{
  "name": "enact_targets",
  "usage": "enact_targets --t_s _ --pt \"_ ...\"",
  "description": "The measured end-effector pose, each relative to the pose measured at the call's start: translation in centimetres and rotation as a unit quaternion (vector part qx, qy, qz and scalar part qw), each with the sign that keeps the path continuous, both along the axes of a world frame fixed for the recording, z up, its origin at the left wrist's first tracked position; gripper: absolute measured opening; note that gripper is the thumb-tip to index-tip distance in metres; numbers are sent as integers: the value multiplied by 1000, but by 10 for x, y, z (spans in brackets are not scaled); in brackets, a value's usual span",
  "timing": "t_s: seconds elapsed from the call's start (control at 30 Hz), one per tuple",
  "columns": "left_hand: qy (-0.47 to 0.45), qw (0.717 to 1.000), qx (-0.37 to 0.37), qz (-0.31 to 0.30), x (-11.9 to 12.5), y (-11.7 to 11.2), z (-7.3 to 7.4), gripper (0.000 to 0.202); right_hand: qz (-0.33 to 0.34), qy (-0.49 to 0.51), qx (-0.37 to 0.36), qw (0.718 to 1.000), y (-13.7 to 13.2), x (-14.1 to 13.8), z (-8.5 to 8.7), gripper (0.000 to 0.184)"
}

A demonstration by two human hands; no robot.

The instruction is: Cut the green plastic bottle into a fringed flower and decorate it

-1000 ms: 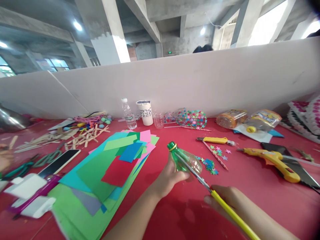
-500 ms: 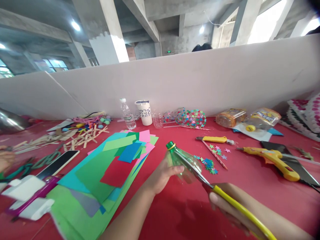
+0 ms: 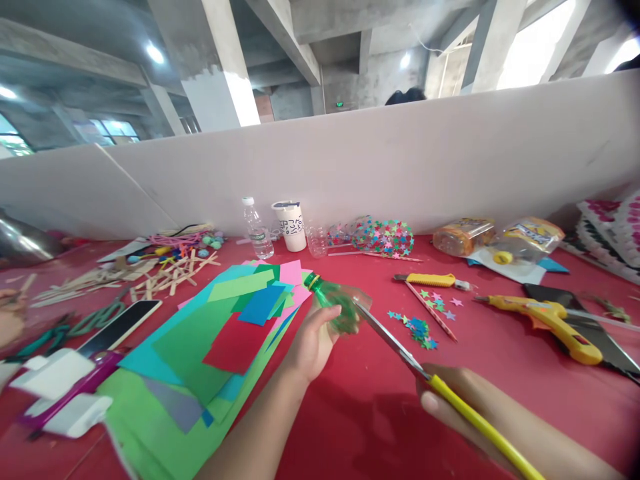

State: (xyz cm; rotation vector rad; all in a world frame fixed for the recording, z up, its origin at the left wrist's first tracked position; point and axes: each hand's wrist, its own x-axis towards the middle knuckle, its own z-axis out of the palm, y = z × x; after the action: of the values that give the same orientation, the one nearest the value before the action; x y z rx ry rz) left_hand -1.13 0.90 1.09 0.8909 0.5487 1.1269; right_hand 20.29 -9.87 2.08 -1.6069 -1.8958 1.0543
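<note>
- Left hand (image 3: pixel 313 343): fingers gripping the green bottle piece (image 3: pixel 344 319), its neck tilted up and leftward, just beyond the thumb.
- Right hand (image 3: pixel 457 393): fingers closed around yellow-handled scissors (image 3: pixel 397 345); blades point from these fingers toward the bottle piece, tip at its side, contact unclear.
- Coloured paper (image 3: pixel 190 353): left of left fingers, on red desk (image 3: pixel 360 417).
- Star sequins (image 3: pixel 419 328): just beyond right fingers.
- Glue gun (image 3: pixel 545 317): right of right fingers, apart.

Shows translucent green on the bottle (image 3: pixel 340 310), yellow handle (image 3: pixel 485 428) and silver blades (image 3: pixel 385 333) on the scissors (image 3: pixel 413 361), plain red across the table (image 3: pixel 350 407). Mixes greens, turquoise, blue, pink and red among the paper sheets (image 3: pixel 193 353), repeats yellow on 2 more tools, cutter (image 3: pixel 431 280) and glue gun (image 3: pixel 547 313), and sets dark markings on the white cup (image 3: pixel 291 228).
</note>
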Motion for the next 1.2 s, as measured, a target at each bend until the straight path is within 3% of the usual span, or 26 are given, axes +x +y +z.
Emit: enact_targets --t_s 0.2,0.53,0.73,0.9,1.0,1.2 --pt "-10 999 -28 28 0 -1 0 24 17 -70 27 997 2 5 -12 47" --pt "-3 1000 -5 30 0 -1 1 32 -1 -47 29 998 1 -1 -3 48" --pt "17 1000 10 24 -1 -1 -4 23 5 -33 36 999 2 -1 -5 46" --pt "23 999 18 20 1 -2 -3 22 18 -76 16 997 3 -2 -4 52" --pt "24 999 23 18 1 -3 -3 21 -8 -88 15 996 1 -5 -4 60" --pt "20 999 20 19 0 -1 -2 24 -46 -72 40 996 -3 -7 -6 58"
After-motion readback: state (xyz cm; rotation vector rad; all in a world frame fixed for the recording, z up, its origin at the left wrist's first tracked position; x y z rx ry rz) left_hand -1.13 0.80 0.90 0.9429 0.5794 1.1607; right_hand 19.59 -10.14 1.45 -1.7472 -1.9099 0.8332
